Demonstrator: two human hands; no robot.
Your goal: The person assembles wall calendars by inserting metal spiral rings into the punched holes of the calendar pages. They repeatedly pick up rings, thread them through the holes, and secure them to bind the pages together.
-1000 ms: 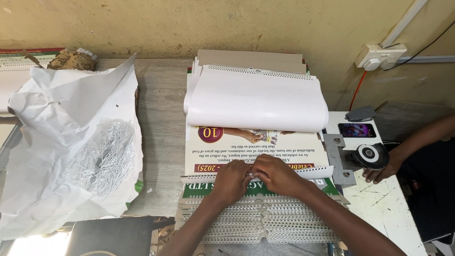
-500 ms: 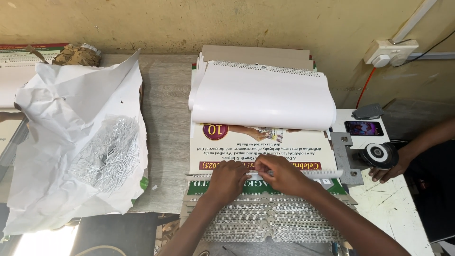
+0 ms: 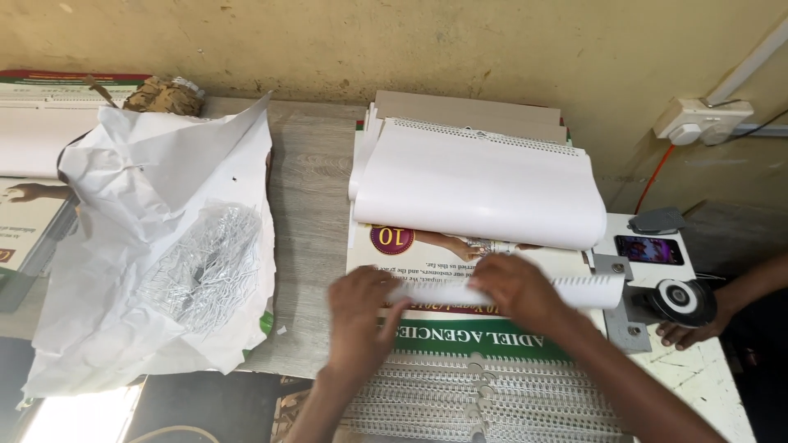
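Our left hand [image 3: 359, 305] and right hand [image 3: 515, 287] both pinch the white punched strip [image 3: 587, 289] flat over the printed calendar sheet [image 3: 460, 258] on the counter [image 3: 310, 189].

A strip of bare grey wooden surface [image 3: 308, 213] lies passable between the crumpled white paper sheet holding silver wire pieces [image 3: 164, 254] and the stacked white calendar sheets [image 3: 476, 184]; a co-worker's hand [image 3: 685, 332] blocks the right edge.

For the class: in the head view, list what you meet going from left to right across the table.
Crumpled white paper sheet with a heap of small wire pieces → left hand → right hand → phone → another person's hand.
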